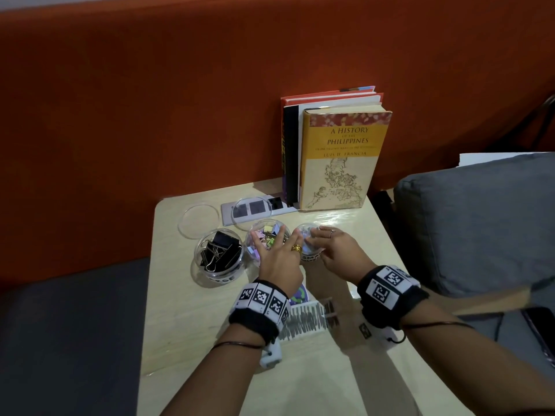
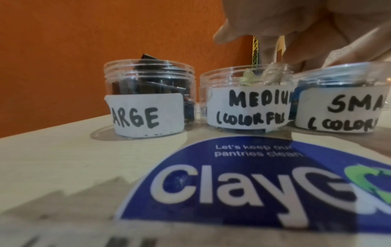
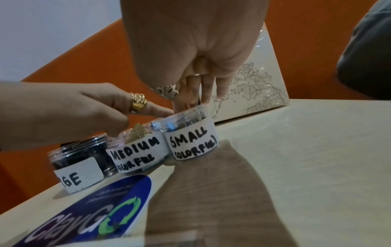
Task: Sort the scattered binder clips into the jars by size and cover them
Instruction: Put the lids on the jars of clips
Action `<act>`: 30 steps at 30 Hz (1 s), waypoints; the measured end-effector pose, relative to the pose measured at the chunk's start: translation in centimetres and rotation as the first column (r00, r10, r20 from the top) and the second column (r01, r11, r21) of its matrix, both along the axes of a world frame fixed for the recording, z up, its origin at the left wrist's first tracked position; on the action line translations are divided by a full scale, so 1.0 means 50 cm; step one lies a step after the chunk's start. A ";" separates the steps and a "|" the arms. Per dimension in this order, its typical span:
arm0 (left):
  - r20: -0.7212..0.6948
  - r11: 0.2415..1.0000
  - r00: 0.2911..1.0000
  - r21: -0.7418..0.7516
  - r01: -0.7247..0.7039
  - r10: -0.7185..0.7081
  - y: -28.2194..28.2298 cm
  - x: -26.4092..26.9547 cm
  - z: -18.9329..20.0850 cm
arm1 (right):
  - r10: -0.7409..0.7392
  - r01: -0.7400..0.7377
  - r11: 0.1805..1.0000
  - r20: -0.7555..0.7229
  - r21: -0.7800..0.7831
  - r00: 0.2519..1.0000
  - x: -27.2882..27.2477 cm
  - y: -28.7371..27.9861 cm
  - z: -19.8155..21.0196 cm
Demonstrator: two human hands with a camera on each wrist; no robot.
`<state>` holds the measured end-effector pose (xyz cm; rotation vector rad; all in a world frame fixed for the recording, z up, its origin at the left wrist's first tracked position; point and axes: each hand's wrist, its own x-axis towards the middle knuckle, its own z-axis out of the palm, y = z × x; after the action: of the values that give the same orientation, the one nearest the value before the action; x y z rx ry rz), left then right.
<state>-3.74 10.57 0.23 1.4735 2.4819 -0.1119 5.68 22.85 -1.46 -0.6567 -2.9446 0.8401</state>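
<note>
left hand (image 1: pixel 277 256) flat, fingers spread over medium jar (image 2: pixel 247 108) | right hand (image 1: pixel 336 250) grips lid (image 1: pixel 306 232) on small jar (image 3: pixel 191 143) | large jar (image 2: pixel 146 115) uncovered, black clips (image 1: pixel 220 249) inside

books (image 1: pixel 339 157), sticker (image 2: pixel 253 192), cushion (image 1: pixel 480 220), pwr outlet (image 1: pixel 279 204)

Found three jars in a row on the table (image 1: pixel 186 325): large jar (image 1: pixel 220 279) of black clips (image 1: pixel 220 250) at 9 o'clock, medium jar (image 1: pixel 250 250) centre, small jar (image 1: pixel 310 259) at 3 o'clock. Noted left hand (image 1: pixel 277 261) spread flat over medium jar, right hand (image 1: pixel 338 250) curled on fitted lid (image 1: pixel 307 235) of small jar. Logged two loose lids (image 1: pixel 198 219) at 11 o'clock, books (image 1: pixel 336 157) at 1 o'clock.
</note>
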 end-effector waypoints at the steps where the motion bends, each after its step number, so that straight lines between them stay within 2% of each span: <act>1: -0.002 1.000 1.000 -0.002 -0.006 0.006 -0.001 0.003 -0.001 | 0.005 -0.005 1.000 0.003 0.004 1.000 -0.003 0.002 0.000; 4: 0.009 1.000 1.000 -0.019 -0.014 0.015 -0.006 0.004 -0.002 | 0.021 -0.023 0.998 0.039 0.058 0.999 -0.011 0.003 0.011; 8: 0.041 0.996 0.999 -0.085 0.017 -0.013 -0.008 -0.006 0.005 | 0.082 -0.112 0.970 0.143 0.215 0.986 -0.019 0.010 0.036; 12: 0.002 0.984 0.996 -0.160 0.083 -0.084 -0.016 -0.003 0.004 | 0.045 -0.139 0.936 0.280 0.323 0.959 -0.025 -0.001 0.062; 14: -0.004 0.985 0.996 -0.148 0.083 -0.085 -0.024 0.001 0.001 | 0.066 -0.187 0.923 0.341 0.335 0.938 -0.028 -0.004 0.074; 16: 0.012 0.997 1.000 -0.074 0.024 -0.024 -0.034 -0.006 0.010 | 0.083 -0.221 0.918 0.387 0.328 0.918 -0.032 -0.007 0.080; 18: -0.011 0.999 0.999 -0.013 -0.043 0.043 -0.039 -0.032 0.032 | 0.082 -0.208 0.920 0.356 0.333 0.931 -0.037 -0.015 0.082; 19: -0.020 0.997 0.997 -0.007 -0.080 0.080 -0.039 -0.052 0.045 | 0.075 -0.174 0.929 0.293 0.328 0.953 -0.043 -0.022 0.081; 22: 0.038 0.975 0.976 -0.075 -0.210 0.214 -0.032 -0.118 0.088 | 0.058 -0.082 0.971 0.113 0.225 0.992 -0.079 -0.045 0.083; 26: 0.006 0.956 0.959 -0.073 -0.283 0.284 -0.017 -0.202 0.107 | 0.014 -0.030 0.988 0.108 0.154 0.994 -0.141 -0.049 0.078; 30: -0.002 0.948 0.971 -0.215 -0.235 0.241 0.021 -0.284 0.063 | 0.032 -0.046 0.994 0.134 0.099 0.990 -0.178 -0.037 0.051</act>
<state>-17.93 11.63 3.39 1.0752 2.5141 -0.3036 -3.22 20.98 1.10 -0.6759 -3.1031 0.6677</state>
